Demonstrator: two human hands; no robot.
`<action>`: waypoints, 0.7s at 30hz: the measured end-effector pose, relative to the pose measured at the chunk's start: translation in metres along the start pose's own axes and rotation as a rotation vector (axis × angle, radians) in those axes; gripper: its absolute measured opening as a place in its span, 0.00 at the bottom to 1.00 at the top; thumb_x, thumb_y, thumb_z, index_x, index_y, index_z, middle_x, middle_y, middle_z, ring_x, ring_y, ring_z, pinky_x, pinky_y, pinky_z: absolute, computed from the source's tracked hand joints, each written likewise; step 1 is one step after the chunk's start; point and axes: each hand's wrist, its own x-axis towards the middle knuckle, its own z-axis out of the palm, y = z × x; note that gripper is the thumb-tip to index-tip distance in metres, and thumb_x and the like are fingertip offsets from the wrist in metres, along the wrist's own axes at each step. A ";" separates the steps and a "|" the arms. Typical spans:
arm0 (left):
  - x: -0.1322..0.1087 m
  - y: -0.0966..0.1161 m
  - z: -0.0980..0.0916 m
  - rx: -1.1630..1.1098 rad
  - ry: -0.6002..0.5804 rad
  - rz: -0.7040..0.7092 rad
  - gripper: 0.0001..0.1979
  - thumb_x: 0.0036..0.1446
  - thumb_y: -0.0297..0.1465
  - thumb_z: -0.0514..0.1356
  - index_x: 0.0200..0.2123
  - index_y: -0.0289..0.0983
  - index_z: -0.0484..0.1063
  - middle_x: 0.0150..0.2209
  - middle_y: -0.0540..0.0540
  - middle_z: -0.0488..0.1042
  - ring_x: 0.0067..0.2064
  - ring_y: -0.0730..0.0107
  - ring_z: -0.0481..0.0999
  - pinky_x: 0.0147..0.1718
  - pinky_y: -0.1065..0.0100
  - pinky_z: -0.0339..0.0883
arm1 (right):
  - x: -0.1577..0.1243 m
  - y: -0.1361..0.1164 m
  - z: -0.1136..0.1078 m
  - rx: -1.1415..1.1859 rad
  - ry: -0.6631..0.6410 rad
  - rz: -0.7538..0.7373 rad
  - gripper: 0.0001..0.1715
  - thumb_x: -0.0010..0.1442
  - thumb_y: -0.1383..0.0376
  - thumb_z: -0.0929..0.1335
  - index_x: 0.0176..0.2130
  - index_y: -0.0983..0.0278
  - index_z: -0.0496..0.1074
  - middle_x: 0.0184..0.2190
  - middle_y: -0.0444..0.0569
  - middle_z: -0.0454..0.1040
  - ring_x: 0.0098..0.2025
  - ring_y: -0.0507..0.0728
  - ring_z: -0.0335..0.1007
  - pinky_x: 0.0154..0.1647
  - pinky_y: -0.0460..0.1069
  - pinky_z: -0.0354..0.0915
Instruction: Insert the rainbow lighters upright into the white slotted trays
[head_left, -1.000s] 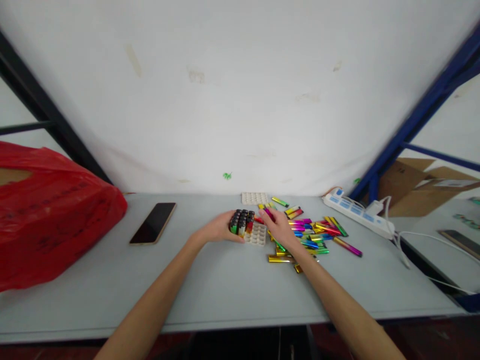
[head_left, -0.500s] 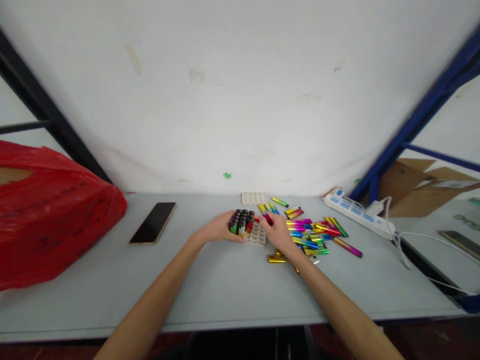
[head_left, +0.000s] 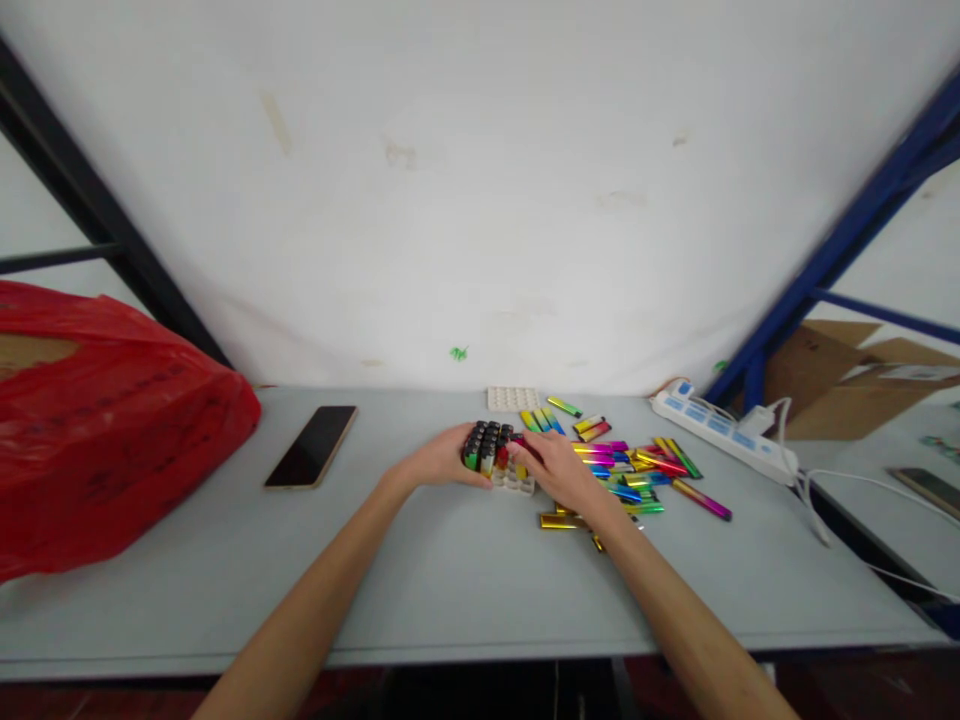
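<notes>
Black-topped lighters (head_left: 486, 442) stand upright in rows in a white tray with holes (head_left: 513, 484), in the middle of the table. My left hand (head_left: 445, 458) curves round the left side of these rows, thumb toward the near edge, gripping them. My right hand (head_left: 553, 464) is over the tray's right part, its fingers closed on a dark-red lighter (head_left: 519, 440) at the edge of the rows. The fingers cover most of that lighter. Loose shiny lighters (head_left: 637, 488) in many colours lie in a pile right of my right hand.
A second white tray (head_left: 513, 399) lies near the wall. On the left are a phone (head_left: 312, 446) and a red plastic bag (head_left: 127, 430). A power strip (head_left: 723, 432) with cables stretches along the right, before a blue post (head_left: 817, 260) and a cardboard box (head_left: 832, 375).
My right hand has moved slightly left and brought its lighter against the rows in the tray. My left hand keeps its place round the lighters. The whole view has shifted a little.
</notes>
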 end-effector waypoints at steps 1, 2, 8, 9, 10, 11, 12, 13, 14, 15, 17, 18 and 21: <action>0.000 -0.001 0.000 -0.004 0.001 0.000 0.41 0.40 0.40 0.79 0.58 0.37 0.73 0.59 0.42 0.79 0.57 0.50 0.78 0.60 0.56 0.69 | 0.000 0.001 0.001 -0.014 -0.011 0.016 0.26 0.77 0.49 0.58 0.34 0.59 0.70 0.30 0.49 0.73 0.34 0.59 0.67 0.41 0.54 0.62; 0.000 -0.002 0.000 -0.004 0.005 -0.001 0.42 0.39 0.40 0.80 0.58 0.37 0.73 0.59 0.42 0.79 0.57 0.49 0.77 0.60 0.56 0.69 | -0.001 0.002 0.003 -0.021 -0.012 0.027 0.26 0.76 0.48 0.59 0.34 0.59 0.71 0.29 0.49 0.73 0.33 0.59 0.67 0.40 0.54 0.62; 0.001 -0.003 0.001 0.010 0.018 0.004 0.43 0.39 0.40 0.80 0.59 0.36 0.74 0.58 0.40 0.79 0.57 0.47 0.77 0.60 0.55 0.69 | 0.000 0.007 0.016 0.060 -0.024 0.057 0.22 0.75 0.49 0.63 0.40 0.61 0.76 0.30 0.49 0.78 0.33 0.59 0.71 0.38 0.51 0.63; 0.001 -0.002 0.001 0.006 0.020 0.008 0.43 0.39 0.39 0.80 0.59 0.36 0.74 0.58 0.40 0.79 0.57 0.47 0.78 0.60 0.55 0.68 | 0.001 0.007 0.017 0.051 -0.045 0.049 0.21 0.75 0.49 0.64 0.42 0.61 0.76 0.31 0.49 0.78 0.33 0.58 0.72 0.37 0.51 0.62; 0.001 -0.001 0.001 0.001 0.019 0.009 0.43 0.39 0.39 0.80 0.59 0.36 0.74 0.59 0.40 0.79 0.57 0.48 0.78 0.61 0.55 0.68 | 0.001 0.007 0.018 0.026 -0.064 0.039 0.21 0.75 0.50 0.64 0.42 0.62 0.76 0.32 0.49 0.79 0.33 0.58 0.73 0.37 0.50 0.62; 0.000 -0.001 0.001 -0.004 0.018 0.009 0.43 0.39 0.39 0.80 0.59 0.36 0.74 0.59 0.40 0.79 0.57 0.48 0.78 0.61 0.55 0.68 | 0.002 0.007 0.019 -0.012 -0.077 0.029 0.21 0.74 0.50 0.64 0.41 0.63 0.76 0.32 0.50 0.79 0.33 0.58 0.73 0.37 0.50 0.62; 0.000 0.000 0.001 -0.008 0.016 0.007 0.43 0.39 0.39 0.80 0.59 0.36 0.74 0.59 0.40 0.79 0.57 0.48 0.78 0.61 0.55 0.68 | 0.002 0.008 0.020 -0.057 -0.086 0.023 0.22 0.74 0.49 0.65 0.40 0.63 0.76 0.33 0.51 0.80 0.33 0.58 0.74 0.37 0.50 0.62; 0.000 0.001 0.001 -0.009 0.014 0.004 0.43 0.39 0.39 0.80 0.59 0.36 0.74 0.59 0.41 0.79 0.57 0.48 0.78 0.61 0.55 0.68 | 0.003 0.008 0.020 -0.098 -0.092 0.023 0.22 0.73 0.49 0.66 0.39 0.64 0.76 0.33 0.51 0.80 0.34 0.59 0.74 0.37 0.50 0.61; 0.000 0.001 0.001 -0.010 0.013 0.000 0.43 0.39 0.39 0.80 0.59 0.36 0.74 0.58 0.41 0.79 0.57 0.48 0.78 0.61 0.55 0.68 | 0.003 0.009 0.019 -0.132 -0.098 0.025 0.22 0.72 0.49 0.67 0.38 0.64 0.76 0.33 0.52 0.80 0.34 0.59 0.75 0.36 0.50 0.62; -0.001 0.001 0.000 -0.009 0.011 -0.002 0.42 0.39 0.39 0.80 0.59 0.36 0.74 0.58 0.41 0.79 0.57 0.48 0.78 0.61 0.55 0.68 | 0.003 0.009 0.019 -0.156 -0.102 0.029 0.22 0.72 0.49 0.67 0.38 0.64 0.77 0.33 0.53 0.81 0.34 0.60 0.76 0.36 0.50 0.62; -0.001 0.001 0.000 -0.008 0.009 -0.003 0.42 0.39 0.39 0.80 0.59 0.36 0.74 0.58 0.41 0.79 0.57 0.48 0.78 0.61 0.55 0.68 | 0.004 0.010 0.016 -0.175 -0.112 0.042 0.21 0.72 0.49 0.67 0.39 0.64 0.77 0.33 0.53 0.81 0.34 0.60 0.76 0.36 0.50 0.62; -0.001 0.001 0.000 -0.006 0.008 -0.003 0.42 0.39 0.39 0.80 0.59 0.36 0.74 0.58 0.41 0.79 0.57 0.48 0.78 0.61 0.55 0.69 | 0.004 0.010 0.015 -0.178 -0.120 0.053 0.20 0.72 0.50 0.67 0.41 0.63 0.78 0.33 0.53 0.81 0.34 0.61 0.77 0.36 0.50 0.63; -0.001 0.001 0.000 0.001 0.016 -0.008 0.43 0.40 0.41 0.80 0.59 0.36 0.74 0.59 0.40 0.79 0.58 0.47 0.77 0.60 0.54 0.68 | 0.003 0.012 0.012 -0.201 -0.139 0.091 0.19 0.73 0.51 0.66 0.46 0.61 0.79 0.30 0.51 0.81 0.32 0.60 0.76 0.36 0.51 0.64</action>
